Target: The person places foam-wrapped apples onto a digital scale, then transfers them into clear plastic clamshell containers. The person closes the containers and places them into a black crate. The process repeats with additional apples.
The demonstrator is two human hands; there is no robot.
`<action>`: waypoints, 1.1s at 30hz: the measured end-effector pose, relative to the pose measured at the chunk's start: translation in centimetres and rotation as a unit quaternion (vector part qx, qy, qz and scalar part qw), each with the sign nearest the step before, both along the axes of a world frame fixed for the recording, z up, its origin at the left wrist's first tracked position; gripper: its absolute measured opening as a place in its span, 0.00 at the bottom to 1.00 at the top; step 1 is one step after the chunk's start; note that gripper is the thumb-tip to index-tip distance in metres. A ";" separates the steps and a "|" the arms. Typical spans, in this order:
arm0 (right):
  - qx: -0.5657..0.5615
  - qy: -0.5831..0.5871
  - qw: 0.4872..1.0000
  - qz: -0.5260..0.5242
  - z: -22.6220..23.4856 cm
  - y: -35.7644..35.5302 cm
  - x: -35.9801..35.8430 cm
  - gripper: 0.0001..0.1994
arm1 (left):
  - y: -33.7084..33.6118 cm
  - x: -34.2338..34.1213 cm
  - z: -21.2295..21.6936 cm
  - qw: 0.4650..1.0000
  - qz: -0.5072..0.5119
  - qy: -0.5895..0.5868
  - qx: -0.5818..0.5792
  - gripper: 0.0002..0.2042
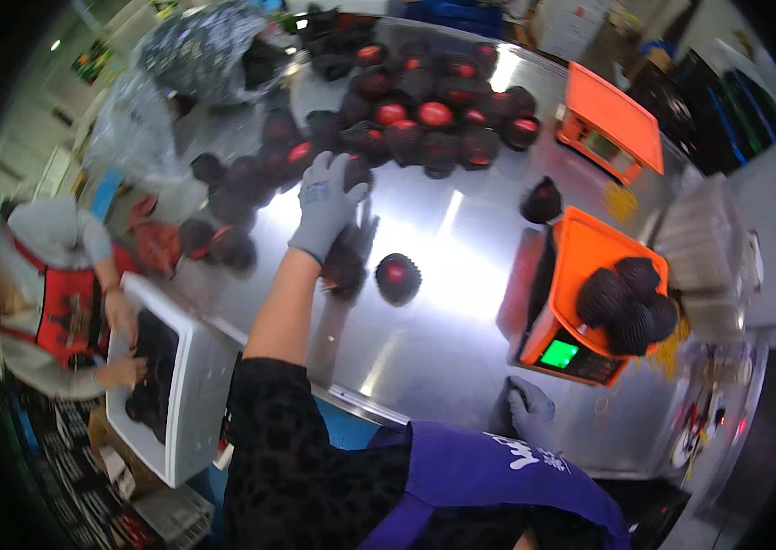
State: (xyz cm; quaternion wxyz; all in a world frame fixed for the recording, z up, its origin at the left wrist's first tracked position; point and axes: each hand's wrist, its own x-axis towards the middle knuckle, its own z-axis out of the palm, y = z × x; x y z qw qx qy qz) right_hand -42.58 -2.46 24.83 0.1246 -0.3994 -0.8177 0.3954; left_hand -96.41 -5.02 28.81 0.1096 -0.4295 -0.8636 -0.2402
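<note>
My left hand (325,203), in a grey glove, reaches over the steel table with its fingers apart. Between its thumb and index finger sits a round fruit in a black foam net (357,172), at the near edge of the pile; whether I grip it is unclear. Below my wrist lie one netted fruit (344,273) and another, a red fruit in an open-topped black net (398,279). My right hand (534,414), also gloved, rests low near the table's front edge with fingers bent together; a dark patch beside it may be shadow or an object.
Several netted red fruits (434,115) cover the table's far side. An orange scale (557,353) on the right carries netted fruits (631,307); a second orange scale (612,119) stands behind. At left, another person's hands (122,371) reach into a white foam box (188,394). Clear plastic (136,128) lies far left.
</note>
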 end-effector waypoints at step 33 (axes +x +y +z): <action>0.087 0.082 0.992 0.042 -2.4 1.1 8.0 0.12 | 19.4 21.2 6.0 0.946 -0.228 -0.175 0.147 0.24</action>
